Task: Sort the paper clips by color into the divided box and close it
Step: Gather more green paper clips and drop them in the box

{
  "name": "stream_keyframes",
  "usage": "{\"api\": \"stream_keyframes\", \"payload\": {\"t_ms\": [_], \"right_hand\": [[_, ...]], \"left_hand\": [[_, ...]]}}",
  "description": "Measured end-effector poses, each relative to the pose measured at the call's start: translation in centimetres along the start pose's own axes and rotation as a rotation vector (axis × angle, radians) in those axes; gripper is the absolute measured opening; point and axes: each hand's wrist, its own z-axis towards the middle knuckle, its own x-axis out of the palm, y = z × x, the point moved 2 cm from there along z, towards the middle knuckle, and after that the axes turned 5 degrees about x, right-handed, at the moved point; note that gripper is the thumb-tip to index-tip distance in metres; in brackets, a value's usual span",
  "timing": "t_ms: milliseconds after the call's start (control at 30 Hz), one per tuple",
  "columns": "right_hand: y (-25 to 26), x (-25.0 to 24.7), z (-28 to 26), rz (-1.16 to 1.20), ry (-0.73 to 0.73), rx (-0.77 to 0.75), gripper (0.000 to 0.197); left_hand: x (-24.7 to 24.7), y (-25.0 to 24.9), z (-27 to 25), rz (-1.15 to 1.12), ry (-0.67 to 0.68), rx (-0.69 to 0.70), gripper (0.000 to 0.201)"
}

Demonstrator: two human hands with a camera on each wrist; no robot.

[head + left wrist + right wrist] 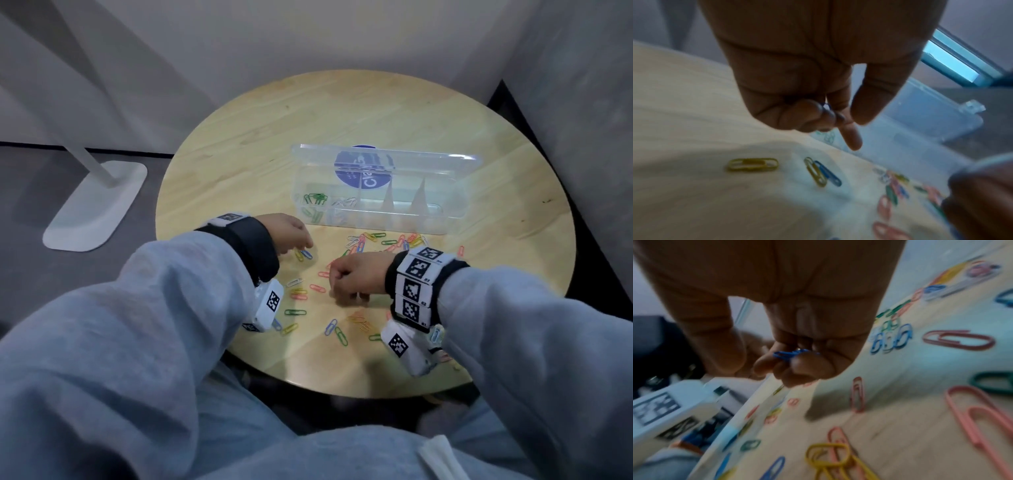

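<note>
grey sleeves (144, 329) fill the foreground. right hand (356, 277), fingers curled, holds blue clips (789, 353) above the scattered paper clips (318, 288). left hand (291, 233), also curled on something blue with forefinger out, hovers just short of a yellow-and-blue pair (823, 172), long axes running toward the open divided box (376, 209) beyond.
</note>
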Motion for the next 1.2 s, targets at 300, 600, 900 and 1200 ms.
{"api": "stream_keyframes", "payload": {"t_ms": [300,600,900,1200], "right_hand": [[1.6,2.8,-0.1,-0.703,0.002,-0.139,0.018],[1.7,3.5,0.6,-0.915,-0.012,-0.109,0.004],[-0.7,-1.1,-1.1,-0.213,-0.211,0.053,0.017],[-3.0,-2.7,-1.6,0.523,-0.137,0.117,0.022]], "left_hand": [[1.0,-0.5,1.6,0.593,0.021,0.117,0.013],[1.3,0.5,1.4,0.524,0.052,0.041,0.017],[-1.4,0.8,-2.2,0.117,0.194,-0.005,0.024],[-0.4,0.6,-3.6,0.370,0.253,-0.017,0.011]]}}
